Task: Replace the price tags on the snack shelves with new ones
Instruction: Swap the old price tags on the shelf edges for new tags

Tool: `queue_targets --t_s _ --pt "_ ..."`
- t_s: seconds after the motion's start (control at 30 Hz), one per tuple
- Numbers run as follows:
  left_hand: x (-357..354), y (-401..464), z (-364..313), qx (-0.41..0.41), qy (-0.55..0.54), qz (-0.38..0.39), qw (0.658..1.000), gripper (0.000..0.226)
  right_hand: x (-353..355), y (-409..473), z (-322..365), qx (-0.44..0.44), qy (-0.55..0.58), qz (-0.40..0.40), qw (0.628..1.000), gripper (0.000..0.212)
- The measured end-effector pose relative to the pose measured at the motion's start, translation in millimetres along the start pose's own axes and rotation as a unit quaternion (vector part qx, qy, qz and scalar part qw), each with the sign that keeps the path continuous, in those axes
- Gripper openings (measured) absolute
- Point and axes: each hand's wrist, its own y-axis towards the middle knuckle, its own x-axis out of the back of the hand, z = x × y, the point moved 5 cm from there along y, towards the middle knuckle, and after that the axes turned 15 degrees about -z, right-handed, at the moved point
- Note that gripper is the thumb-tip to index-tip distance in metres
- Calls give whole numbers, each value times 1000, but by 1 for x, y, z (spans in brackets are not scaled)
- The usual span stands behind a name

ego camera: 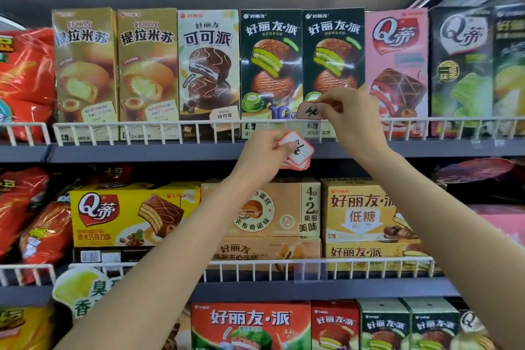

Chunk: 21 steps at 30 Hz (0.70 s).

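Note:
My right hand point(352, 119) pinches a small red-edged white price tag point(310, 111) with handwritten black marks, held just above the white wire rail point(142, 129) of the upper shelf, in front of a dark green pie box point(333, 48). My left hand point(265, 150) grips a small stack of similar red-edged tags point(299, 152) lower down, in front of the grey shelf edge point(142, 152). A clear plastic tag holder point(314, 133) hangs on the rail just below the right hand's tag.
Snack boxes stand in a row on the upper shelf, with red bags point(22, 79) at the left. The middle shelf holds yellow and tan boxes behind another wire rail point(369, 264) that carries a clear holder point(309, 271). More boxes fill the bottom shelf.

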Motion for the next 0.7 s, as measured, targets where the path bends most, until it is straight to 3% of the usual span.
queue_targets --t_s 0.27,0.47,0.6,0.7 --pt "12 1 10 8 -9 -4 1000 36 -11 3 4 60 -45 28 997 16" --pt "15 5 12 -6 11 11 1000 37 -4 7 8 76 -25 -24 997 14" --pt "14 5 13 -5 6 14 1000 37 -12 7 6 81 -41 74 993 16" --pt "14 5 13 -4 2 13 1000 38 -17 5 3 93 -81 104 987 21"
